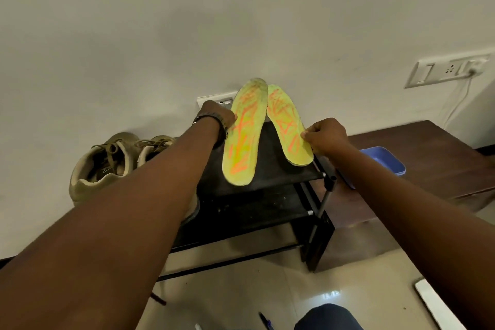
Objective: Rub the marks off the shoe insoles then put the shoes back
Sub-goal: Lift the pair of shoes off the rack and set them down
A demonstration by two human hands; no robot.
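The shoe rack [273,169] stands on the floor [267,276] against the wall [241,21]. The left insole [242,139] and the right insole [288,126] are side by side over its top shelf, with their far ends close together near the wall. The left hand [217,115] holds the left insole by its left edge. The right hand [325,135] pinches the right insole by its right edge. The shoes [107,163] sit to the left of the insoles. Right of the rack is a low table [428,147] with a tray [385,159] on it. A pen [265,320] lies on the floor in front.

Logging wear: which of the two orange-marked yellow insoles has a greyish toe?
The orange-marked yellow insole in the left hand; the other insole, in the right hand, has a plain yellow toe.
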